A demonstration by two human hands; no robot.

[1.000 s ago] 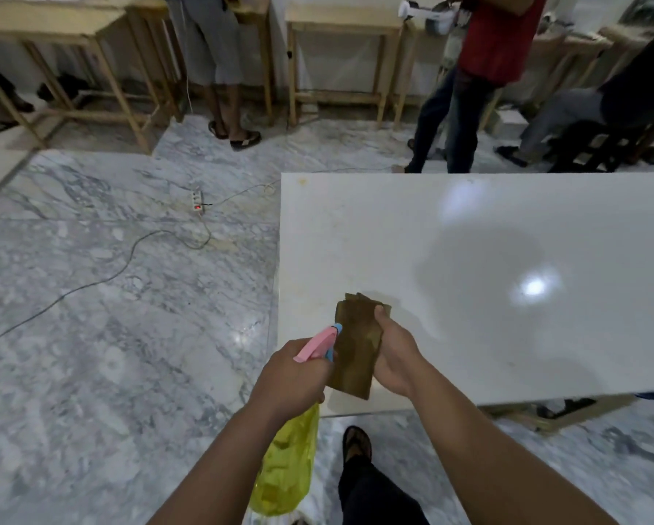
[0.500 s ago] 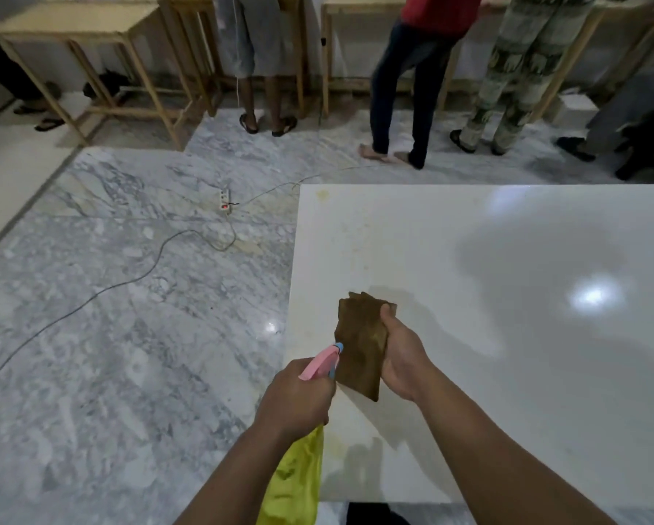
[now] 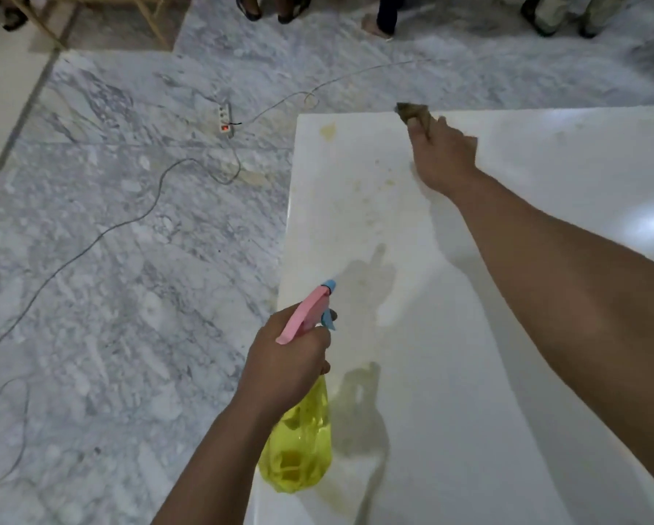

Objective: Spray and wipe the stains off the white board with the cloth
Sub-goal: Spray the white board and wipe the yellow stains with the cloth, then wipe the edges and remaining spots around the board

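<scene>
Your left hand (image 3: 285,363) sits low & near the body, forearm angled up from the bottom edge, fingers curled tight round the spray bottle (image 3: 299,422) neck w/ the knuckles facing up. Your right arm is stretched far fwd, nearly straight, and the right hand (image 3: 442,155) is palm-down at the far end, its grip bunched on the cloth (image 3: 412,112).

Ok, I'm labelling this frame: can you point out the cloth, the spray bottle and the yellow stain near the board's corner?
cloth (image 3: 412,111), head view, on its bunched brown end.
spray bottle (image 3: 299,449), head view, on its yellow body.
yellow stain (image 3: 328,131), head view, on the blotch's middle.
</scene>
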